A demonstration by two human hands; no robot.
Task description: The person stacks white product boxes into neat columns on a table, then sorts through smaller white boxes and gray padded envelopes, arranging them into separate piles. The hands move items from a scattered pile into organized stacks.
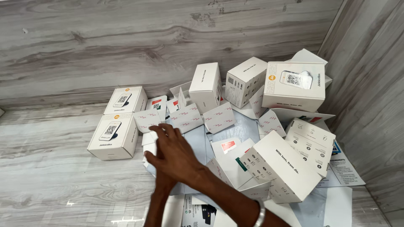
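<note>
My right hand, with a metal bracelet on its wrist, lies flat with fingers spread on a heap of white folded card inserts and leaflets. My left forearm reaches up beneath it, and my left hand is hidden under the right one. Small white product boxes surround the heap: two lie flat at the left, several stand at the back, and one large box lies close to my right forearm.
Everything sits on a grey wood-grain surface in a corner, with a back wall and a right wall. A printed leaflet lies at the right. A tall white box with a device picture leans in the corner.
</note>
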